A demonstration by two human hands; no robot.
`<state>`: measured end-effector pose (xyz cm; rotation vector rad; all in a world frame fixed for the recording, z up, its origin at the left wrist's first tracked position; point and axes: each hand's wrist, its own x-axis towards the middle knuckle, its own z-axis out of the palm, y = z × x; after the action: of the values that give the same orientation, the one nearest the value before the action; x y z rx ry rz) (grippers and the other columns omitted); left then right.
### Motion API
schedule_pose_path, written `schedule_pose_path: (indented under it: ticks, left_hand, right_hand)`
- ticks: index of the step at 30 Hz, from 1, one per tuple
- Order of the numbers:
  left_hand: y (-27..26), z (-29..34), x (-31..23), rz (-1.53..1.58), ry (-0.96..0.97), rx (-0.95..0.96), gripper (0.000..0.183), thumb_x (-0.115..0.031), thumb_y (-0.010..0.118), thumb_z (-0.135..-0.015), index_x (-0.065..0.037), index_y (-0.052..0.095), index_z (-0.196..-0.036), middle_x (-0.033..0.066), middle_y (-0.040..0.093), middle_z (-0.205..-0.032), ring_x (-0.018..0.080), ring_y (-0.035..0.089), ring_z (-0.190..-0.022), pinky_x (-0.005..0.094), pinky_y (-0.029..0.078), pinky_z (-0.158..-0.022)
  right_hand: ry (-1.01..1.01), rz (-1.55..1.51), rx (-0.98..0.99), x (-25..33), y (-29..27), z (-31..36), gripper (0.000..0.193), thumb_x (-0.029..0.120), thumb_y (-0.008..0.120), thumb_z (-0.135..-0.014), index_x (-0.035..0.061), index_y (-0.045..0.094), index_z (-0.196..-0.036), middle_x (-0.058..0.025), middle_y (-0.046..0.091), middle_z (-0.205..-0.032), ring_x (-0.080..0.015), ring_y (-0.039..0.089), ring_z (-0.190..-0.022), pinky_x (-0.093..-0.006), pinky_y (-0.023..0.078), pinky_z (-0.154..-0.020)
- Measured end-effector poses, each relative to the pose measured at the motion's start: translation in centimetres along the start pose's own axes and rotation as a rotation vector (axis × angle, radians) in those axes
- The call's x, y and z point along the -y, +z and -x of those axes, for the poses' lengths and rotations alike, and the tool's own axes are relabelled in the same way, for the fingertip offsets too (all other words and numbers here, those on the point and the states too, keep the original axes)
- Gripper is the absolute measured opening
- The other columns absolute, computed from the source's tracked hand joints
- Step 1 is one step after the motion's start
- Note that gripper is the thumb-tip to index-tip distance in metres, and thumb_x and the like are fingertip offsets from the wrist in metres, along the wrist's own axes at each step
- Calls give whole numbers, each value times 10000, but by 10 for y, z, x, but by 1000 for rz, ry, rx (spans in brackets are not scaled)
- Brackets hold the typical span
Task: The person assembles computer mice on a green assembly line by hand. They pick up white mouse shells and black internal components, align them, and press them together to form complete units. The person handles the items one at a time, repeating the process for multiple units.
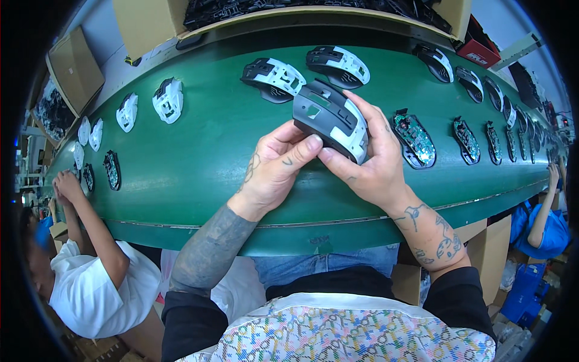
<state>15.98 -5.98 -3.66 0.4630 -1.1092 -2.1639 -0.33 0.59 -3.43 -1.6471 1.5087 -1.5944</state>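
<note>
We are seeing a patterned shirt (356,329) nearest, filling the near edge, with blue jeans (329,263) showing just beyond it. Past that, both bare hands are holding one black, grey and white mouse shell (332,120) above the green table (211,160), middle of scene, its top face tilting toward us. The left hand (274,166) is gripping the shell's near left edge, thumb lying along the rim, other fingers mostly hiding underneath. The right hand (380,151) is curling around the right side, fingers on the far edge, thumb on the near one. Both grips are closing to about the shell's width.

On the right, we are noting an opened mouse base with green circuitry (414,140) sitting just beside the right hand, more bases lining up farther right. Two more shells are resting just beyond the held one: a left one (274,79) and a right one (338,65). Far left, two pale shells are lying apart: one (126,113), another (167,100). A cardboard box (148,27) is standing at the far edge. A co-worker in white (99,289) is working near left.
</note>
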Motion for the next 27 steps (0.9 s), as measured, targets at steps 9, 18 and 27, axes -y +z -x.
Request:
schedule_pose_path:
  ticks: [9,18,27]
  left_hand:
    - [-4,1,-14,-783,442,-92,332,-46,653,-836,24,581,-1152,80,606,-1033,157,592,-954,286,478,-811]
    - [1,4,-15,-468,190,-246,448,-109,686,-835,6,492,-1222,88,549,-1091,137,540,-957,243,509,-715]
    - [7,11,-24,-565,92,-302,314,-154,688,-841,-4,543,-1076,65,612,-910,101,582,-756,239,505,-587]
  right_hand:
    - [569,-1009,243,-1,0,-1,460,325,442,-978,-15,462,-1288,-159,597,-1133,-240,628,-893,-308,519,-727]
    - [792,-1459,402,-4,5,-1,600,503,197,-992,57,488,-1269,-189,634,-1007,-248,634,-726,-294,500,-534]
    - [826,-1379,444,0,12,2,574,491,213,-993,58,500,-1237,-191,638,-978,-246,642,-704,-285,498,-502]
